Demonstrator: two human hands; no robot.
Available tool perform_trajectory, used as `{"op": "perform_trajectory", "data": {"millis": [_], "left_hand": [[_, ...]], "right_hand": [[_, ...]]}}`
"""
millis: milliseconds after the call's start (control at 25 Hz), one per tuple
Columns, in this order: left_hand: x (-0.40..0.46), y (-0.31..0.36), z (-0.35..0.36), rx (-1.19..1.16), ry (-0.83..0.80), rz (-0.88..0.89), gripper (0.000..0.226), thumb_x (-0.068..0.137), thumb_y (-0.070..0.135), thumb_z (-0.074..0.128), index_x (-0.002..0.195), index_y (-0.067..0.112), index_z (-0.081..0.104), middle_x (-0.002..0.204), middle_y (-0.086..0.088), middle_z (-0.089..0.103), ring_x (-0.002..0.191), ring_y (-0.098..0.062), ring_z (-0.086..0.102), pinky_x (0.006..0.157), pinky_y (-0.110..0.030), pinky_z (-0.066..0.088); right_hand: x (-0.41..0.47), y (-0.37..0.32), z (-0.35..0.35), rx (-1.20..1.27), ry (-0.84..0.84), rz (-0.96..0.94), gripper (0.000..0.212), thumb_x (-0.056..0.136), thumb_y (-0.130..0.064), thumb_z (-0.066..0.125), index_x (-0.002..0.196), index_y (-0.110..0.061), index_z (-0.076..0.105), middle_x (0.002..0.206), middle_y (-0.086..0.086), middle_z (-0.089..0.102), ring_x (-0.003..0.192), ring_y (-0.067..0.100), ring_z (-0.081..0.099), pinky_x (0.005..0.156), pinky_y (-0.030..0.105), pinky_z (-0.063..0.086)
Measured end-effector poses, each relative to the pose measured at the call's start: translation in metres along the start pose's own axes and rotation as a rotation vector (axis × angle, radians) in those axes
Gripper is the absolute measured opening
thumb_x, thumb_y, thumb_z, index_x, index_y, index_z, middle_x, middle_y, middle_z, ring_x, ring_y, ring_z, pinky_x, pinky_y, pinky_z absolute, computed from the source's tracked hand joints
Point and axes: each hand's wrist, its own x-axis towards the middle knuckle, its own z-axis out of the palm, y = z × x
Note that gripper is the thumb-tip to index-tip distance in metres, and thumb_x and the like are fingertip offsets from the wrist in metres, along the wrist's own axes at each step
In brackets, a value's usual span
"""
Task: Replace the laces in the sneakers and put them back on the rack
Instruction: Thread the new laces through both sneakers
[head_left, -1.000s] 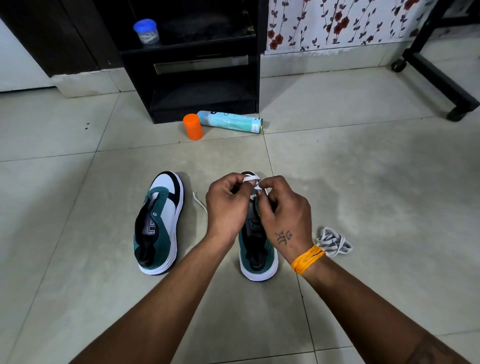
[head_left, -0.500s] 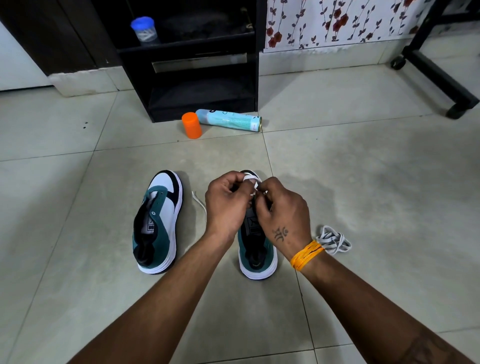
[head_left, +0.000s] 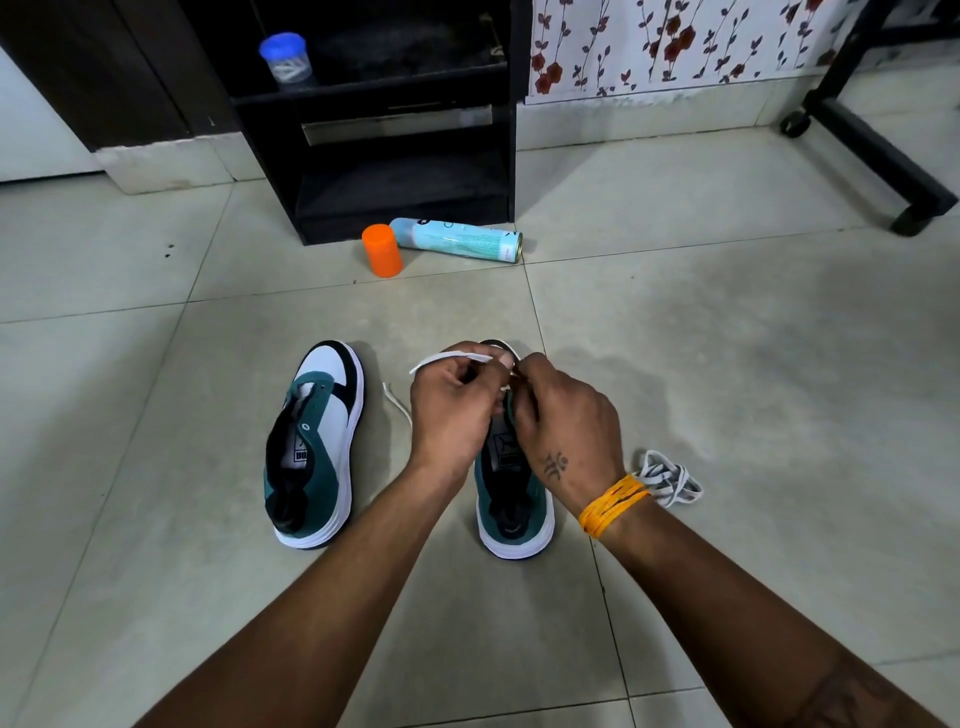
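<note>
A pale tiled floor (head_left: 727, 364) fills most of the view, meeting at the far side a wall papered with red flowers (head_left: 675, 41) and a black open rack (head_left: 395, 156) with dark shelves. On an upper shelf of the rack stands a small clear jar with a blue lid (head_left: 285, 58). A black wheeled frame (head_left: 872, 140) runs along the floor at the far right. On the tiles in front of the rack lies a light blue spray can (head_left: 457, 240) on its side, and just beside its near end stands an orange cap (head_left: 382, 250). Closer in, two green, white and black sneakers sit side by side, toes pointing away from the person. The left sneaker (head_left: 317, 447) has no lace in it and lies apart from both hands. The right sneaker (head_left: 514, 509) is partly covered by the hands, which meet over its front. The left hand (head_left: 452, 410) has its fingers curled and pinches a white lace (head_left: 452, 357), whose strand arcs over the knuckles while another end trails on the floor between the shoes. The right hand (head_left: 566, 431), wearing an orange thread band (head_left: 613, 504) at the wrist, pinches the same lace near the toe. A bundled grey-white lace (head_left: 670, 478) lies on the tiles just right of that wrist.
</note>
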Motion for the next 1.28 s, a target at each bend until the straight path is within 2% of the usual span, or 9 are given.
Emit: {"op": "perform_trajectory", "data": {"millis": [160, 360, 440, 640, 840, 960, 1040, 1120, 1280], "left_hand": [[0.005, 0.006, -0.007, -0.01, 0.064, 0.004, 0.005, 0.094, 0.009, 0.072, 0.093, 0.006, 0.076, 0.069, -0.001, 0.07, 0.054, -0.011, 0.061, 0.057, -0.022, 0.053], [0.002, 0.003, -0.004, 0.022, -0.015, 0.015, 0.005, 0.094, 0.008, 0.073, 0.092, 0.007, 0.077, 0.071, -0.003, 0.074, 0.061, -0.014, 0.068, 0.063, -0.026, 0.058], [0.004, 0.002, -0.004, 0.067, -0.052, 0.033, 0.008, 0.094, 0.007, 0.071, 0.091, 0.009, 0.078, 0.074, -0.004, 0.075, 0.065, -0.016, 0.07, 0.065, -0.028, 0.059], [0.016, -0.004, -0.022, 0.248, -0.15, -0.013, 0.005, 0.092, 0.004, 0.073, 0.088, 0.005, 0.076, 0.073, -0.006, 0.073, 0.061, -0.014, 0.066, 0.062, -0.03, 0.058], [0.021, -0.007, -0.034, 0.314, -0.124, -0.007, 0.006, 0.089, 0.008, 0.078, 0.083, 0.008, 0.076, 0.066, -0.003, 0.071, 0.059, -0.015, 0.064, 0.061, -0.034, 0.058], [0.022, -0.006, -0.033, 0.361, -0.137, 0.035, 0.007, 0.089, 0.009, 0.077, 0.083, 0.011, 0.077, 0.065, 0.0, 0.072, 0.058, -0.014, 0.065, 0.064, -0.038, 0.06], [0.02, -0.006, -0.03, 0.425, -0.164, 0.095, 0.009, 0.088, 0.011, 0.078, 0.08, 0.014, 0.077, 0.066, 0.001, 0.072, 0.059, -0.013, 0.064, 0.066, -0.04, 0.06], [0.018, -0.006, -0.028, 0.501, -0.196, 0.154, 0.009, 0.087, 0.01, 0.077, 0.081, 0.016, 0.078, 0.068, 0.004, 0.073, 0.06, -0.009, 0.064, 0.067, -0.035, 0.059], [0.012, -0.012, -0.032, 0.568, -0.154, 0.158, 0.003, 0.086, 0.02, 0.081, 0.086, 0.018, 0.078, 0.072, 0.008, 0.073, 0.059, 0.002, 0.062, 0.064, -0.023, 0.053]], "right_hand": [[-0.003, 0.021, 0.002, -0.088, -0.032, 0.114, 0.025, 0.102, -0.034, 0.038, 0.096, -0.018, 0.056, 0.076, 0.005, 0.064, 0.067, 0.039, 0.062, 0.052, 0.033, 0.032], [0.0, 0.002, -0.004, 0.06, -0.043, 0.04, 0.027, 0.094, -0.021, 0.058, 0.121, -0.022, 0.06, 0.082, 0.003, 0.07, 0.067, 0.032, 0.063, 0.054, 0.03, 0.03], [0.002, 0.001, -0.002, 0.064, -0.04, 0.03, 0.015, 0.098, -0.024, 0.052, 0.108, -0.019, 0.062, 0.081, 0.003, 0.068, 0.068, 0.033, 0.062, 0.052, 0.032, 0.031], [-0.005, 0.02, -0.001, -0.039, -0.056, 0.082, 0.032, 0.1, -0.036, 0.032, 0.097, -0.019, 0.059, 0.086, 0.003, 0.063, 0.069, 0.035, 0.062, 0.053, 0.039, 0.046], [-0.005, 0.025, -0.001, -0.127, -0.054, 0.135, 0.033, 0.099, -0.036, 0.035, 0.095, -0.018, 0.062, 0.093, 0.005, 0.053, 0.065, 0.034, 0.056, 0.051, 0.033, 0.039], [-0.004, 0.024, -0.001, 0.004, -0.062, 0.121, 0.027, 0.096, -0.027, 0.048, 0.114, -0.018, 0.066, 0.11, 0.006, 0.056, 0.074, 0.034, 0.062, 0.057, 0.035, 0.048], [-0.002, 0.019, 0.0, 0.164, -0.129, 0.039, 0.039, 0.095, -0.018, 0.054, 0.133, -0.019, 0.061, 0.124, 0.005, 0.06, 0.092, 0.029, 0.065, 0.07, 0.037, 0.053], [-0.001, 0.017, 0.002, 0.249, -0.183, -0.049, 0.034, 0.097, -0.017, 0.054, 0.13, -0.018, 0.063, 0.118, 0.004, 0.067, 0.097, 0.027, 0.065, 0.075, 0.038, 0.053], [-0.001, 0.025, 0.011, 0.29, -0.123, 0.0, 0.008, 0.096, -0.017, 0.061, 0.097, -0.018, 0.069, 0.088, -0.001, 0.071, 0.078, 0.022, 0.064, 0.066, 0.03, 0.042]]}}
